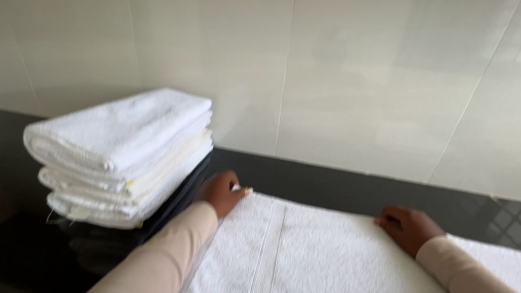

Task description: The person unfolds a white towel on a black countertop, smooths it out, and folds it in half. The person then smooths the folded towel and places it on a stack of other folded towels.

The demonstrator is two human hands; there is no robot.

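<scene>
White terry cloth covers most of the near counter, where a person spreads a towel (303,252) flat across a glossy black worktop (328,180) that runs along a wall of pale tiles (344,74). Both hands sit at the towel's far edge, one toward each end, a placing that seems meant to square the cloth before it is handled further. At the far left corner, the left hand (220,191) has its fingers curled over and closed on the edge, pinching the cloth. Further along the same edge, the right hand (409,225) lies palm down with its fingers bent and resting on the pile; whether it actually grips the fabric cannot be told from this angle. Cream-coloured sleeves (164,258) reach to both wrists. Just beside the left hand stands a stack of folded towels (121,153), white and cream layers piled neatly with their rounded folds facing outward, apparently sitting on something dark that the blur makes hard to read. The picture is soft with motion throughout.
</scene>
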